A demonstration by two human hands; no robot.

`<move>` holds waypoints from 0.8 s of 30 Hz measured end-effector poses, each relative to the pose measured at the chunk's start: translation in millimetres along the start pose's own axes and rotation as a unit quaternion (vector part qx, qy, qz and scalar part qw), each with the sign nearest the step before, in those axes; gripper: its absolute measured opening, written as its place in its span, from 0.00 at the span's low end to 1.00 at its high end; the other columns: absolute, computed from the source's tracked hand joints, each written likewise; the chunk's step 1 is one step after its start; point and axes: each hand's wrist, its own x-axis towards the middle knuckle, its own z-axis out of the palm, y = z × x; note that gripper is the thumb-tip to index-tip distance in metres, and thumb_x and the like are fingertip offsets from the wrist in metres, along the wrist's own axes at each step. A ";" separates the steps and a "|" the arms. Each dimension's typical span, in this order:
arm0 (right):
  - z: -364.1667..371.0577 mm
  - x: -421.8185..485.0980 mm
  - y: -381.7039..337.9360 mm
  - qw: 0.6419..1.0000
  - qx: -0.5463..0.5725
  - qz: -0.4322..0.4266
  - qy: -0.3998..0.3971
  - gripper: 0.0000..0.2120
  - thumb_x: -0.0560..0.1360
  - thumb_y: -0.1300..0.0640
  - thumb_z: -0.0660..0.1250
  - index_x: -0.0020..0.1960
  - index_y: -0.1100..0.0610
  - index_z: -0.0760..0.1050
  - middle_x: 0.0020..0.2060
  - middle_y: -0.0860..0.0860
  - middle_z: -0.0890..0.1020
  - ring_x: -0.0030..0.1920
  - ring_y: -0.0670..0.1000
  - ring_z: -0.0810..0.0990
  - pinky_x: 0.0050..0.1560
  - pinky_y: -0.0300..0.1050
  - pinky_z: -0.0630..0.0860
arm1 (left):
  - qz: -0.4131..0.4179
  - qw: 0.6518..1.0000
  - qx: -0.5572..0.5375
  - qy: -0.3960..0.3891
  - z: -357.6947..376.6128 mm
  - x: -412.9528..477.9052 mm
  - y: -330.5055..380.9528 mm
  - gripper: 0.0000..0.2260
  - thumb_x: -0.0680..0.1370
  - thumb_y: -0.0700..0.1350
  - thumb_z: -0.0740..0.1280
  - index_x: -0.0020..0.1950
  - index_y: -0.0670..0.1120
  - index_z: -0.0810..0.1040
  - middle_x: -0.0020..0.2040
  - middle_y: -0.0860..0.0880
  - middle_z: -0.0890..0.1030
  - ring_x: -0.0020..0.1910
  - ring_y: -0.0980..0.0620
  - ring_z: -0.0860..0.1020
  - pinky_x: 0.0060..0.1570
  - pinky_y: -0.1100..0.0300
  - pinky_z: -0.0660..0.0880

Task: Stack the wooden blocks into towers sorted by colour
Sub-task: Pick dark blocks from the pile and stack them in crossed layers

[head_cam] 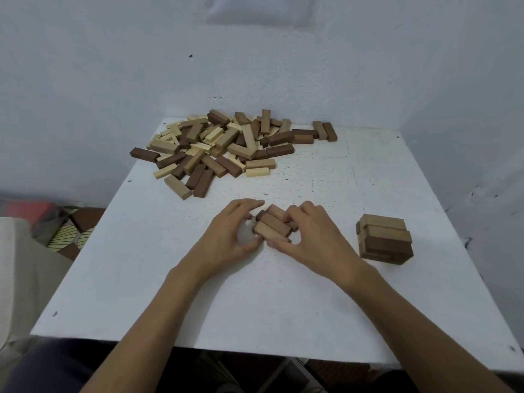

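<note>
The left hand (235, 231) and right hand (306, 234) are curling round the brown blocks (273, 225) in the middle of the table (141, 265), squeezing them into 1 neat layer. Next, I think, matching blocks from the pile (224, 146) at the far edge are going on top.

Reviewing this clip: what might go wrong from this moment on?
1. The small cluster of mid-brown wooden blocks, held between the left hand and right hand, has uneven ends; a crooked base may topple later.
2. The short brown wooden tower close to the right hand has offset blocks; a bump might knock it over.
</note>
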 end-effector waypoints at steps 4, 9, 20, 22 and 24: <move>-1.5 -17.8 -9.9 0.999 0.028 0.032 0.013 0.15 0.77 0.41 0.64 0.51 0.52 0.70 0.43 0.45 0.71 0.48 0.49 0.71 0.46 0.41 0.65 | -0.012 1.000 -0.016 0.000 0.9 -14.6 3.3 0.30 0.71 0.55 0.70 0.72 0.52 0.69 0.64 0.56 0.73 0.59 0.60 0.73 0.61 0.64 0.70; -18.2 -9.5 0.8 0.995 0.087 0.032 -0.029 0.15 0.81 0.54 0.60 0.67 0.51 0.71 0.59 0.51 0.76 0.49 0.47 0.76 0.54 0.46 0.75 | -0.048 0.998 0.014 -0.027 -1.1 -19.9 6.2 0.43 0.62 0.67 0.74 0.74 0.54 0.66 0.63 0.60 0.70 0.60 0.62 0.70 0.58 0.72 0.64; -22.1 9.5 20.4 0.979 0.040 -0.075 -0.183 0.34 0.77 0.59 0.66 0.79 0.48 0.56 0.77 0.46 0.60 0.68 0.49 0.68 0.68 0.44 0.68 | -0.022 0.996 0.043 -0.074 3.1 -5.1 15.3 0.39 0.69 0.54 0.77 0.76 0.51 0.64 0.71 0.56 0.68 0.64 0.58 0.69 0.66 0.63 0.66; -22.3 10.8 20.6 0.978 0.048 -0.090 -0.180 0.34 0.76 0.60 0.66 0.78 0.50 0.58 0.73 0.45 0.66 0.62 0.43 0.71 0.64 0.42 0.71 | -0.023 0.995 0.038 -0.089 1.3 -3.5 13.4 0.38 0.69 0.53 0.76 0.76 0.52 0.64 0.67 0.58 0.70 0.63 0.57 0.69 0.62 0.67 0.65; -23.4 10.1 20.0 0.978 0.051 -0.098 -0.176 0.32 0.76 0.60 0.67 0.78 0.50 0.60 0.69 0.44 0.70 0.54 0.35 0.70 0.57 0.34 0.69 | -0.024 0.995 0.031 -0.097 0.1 -3.1 12.3 0.38 0.69 0.53 0.76 0.75 0.54 0.64 0.63 0.61 0.71 0.61 0.58 0.69 0.58 0.71 0.64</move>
